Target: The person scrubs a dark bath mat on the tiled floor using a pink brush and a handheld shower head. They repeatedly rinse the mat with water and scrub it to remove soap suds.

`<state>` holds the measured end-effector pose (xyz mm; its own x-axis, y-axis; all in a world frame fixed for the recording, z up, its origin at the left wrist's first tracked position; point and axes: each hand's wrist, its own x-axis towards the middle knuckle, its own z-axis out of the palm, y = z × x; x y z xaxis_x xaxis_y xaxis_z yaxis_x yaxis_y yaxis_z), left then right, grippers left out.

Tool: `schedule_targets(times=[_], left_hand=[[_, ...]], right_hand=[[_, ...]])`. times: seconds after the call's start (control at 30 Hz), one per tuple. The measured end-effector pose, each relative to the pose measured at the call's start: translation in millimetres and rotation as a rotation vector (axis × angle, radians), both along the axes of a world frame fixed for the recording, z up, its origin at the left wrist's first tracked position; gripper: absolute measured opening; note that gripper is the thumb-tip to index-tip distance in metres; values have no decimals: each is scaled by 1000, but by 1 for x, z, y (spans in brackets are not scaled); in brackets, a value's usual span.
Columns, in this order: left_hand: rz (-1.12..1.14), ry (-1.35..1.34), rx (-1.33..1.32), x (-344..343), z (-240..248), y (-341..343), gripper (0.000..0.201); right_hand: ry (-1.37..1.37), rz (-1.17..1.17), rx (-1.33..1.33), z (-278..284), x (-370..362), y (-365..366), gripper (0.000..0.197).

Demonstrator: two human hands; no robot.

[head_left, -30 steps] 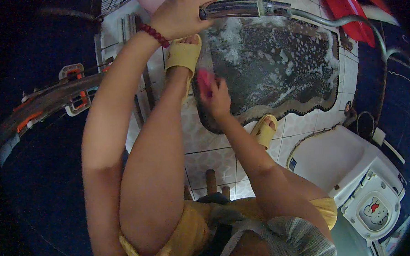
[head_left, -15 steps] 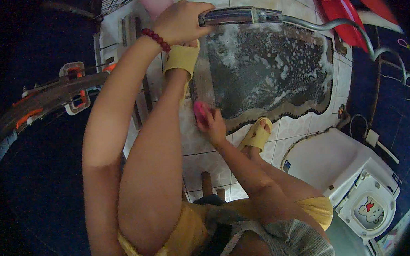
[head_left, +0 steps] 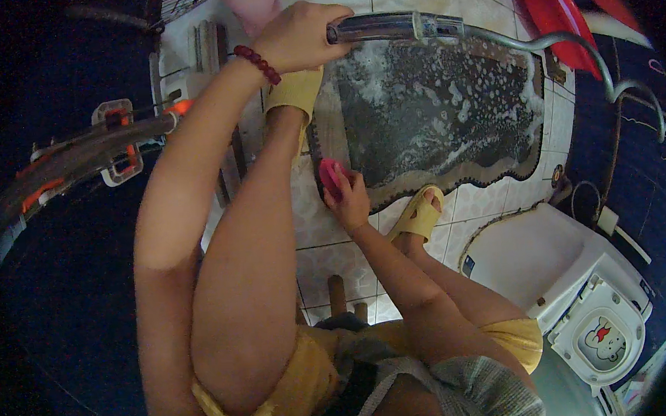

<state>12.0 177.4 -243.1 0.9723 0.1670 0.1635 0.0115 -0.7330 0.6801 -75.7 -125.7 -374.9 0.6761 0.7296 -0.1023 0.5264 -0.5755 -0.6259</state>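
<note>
A dark, wavy-edged floor mat (head_left: pixel 447 106) lies on the tiles, streaked with white suds. Up at its far left corner, my left hand (head_left: pixel 303 34) is closed round the end of a shower handle (head_left: pixel 384 27); a metal hose (head_left: pixel 504 41) runs from it to the right. Lower down, my right hand (head_left: pixel 351 200) grips a pink brush (head_left: pixel 333 180) against the mat's near left corner. Its bristles are hidden. My feet, in yellow slippers (head_left: pixel 417 218), are at the mat's left and near edges.
A white toilet (head_left: pixel 525 259) with a cartoon-printed lid (head_left: pixel 602 337) stands at the right. Red basins (head_left: pixel 563 27) lean at the far right. On the left are an orange-and-white rack (head_left: pixel 118 143) and grey bars (head_left: pixel 207 57). Stool legs (head_left: pixel 337 293) show below me.
My right hand and the pink brush have shifted slightly right along the mat's corner. My left hand still holds the shower handle, nearly in the same place.
</note>
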Motion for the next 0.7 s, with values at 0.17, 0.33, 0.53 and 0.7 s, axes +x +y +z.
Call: schedule_targets(times=[0.17,0.33,0.53,0.7], left_hand=[[65,-4,1,-17,-22,-8,39],[-82,106,-61,-25,-13,-49,46],[73,-1,-37,-40,-15,-44,34],[15,48,31,-47,-34,-48,34]], right_hand=[[-126,-91,-124,2,52,66,60],[-117,-174,-36,-14,81,87,67],[-23,58,-40,-7,5,-19,72],[-117,-249,-114,-6,81,68,56]])
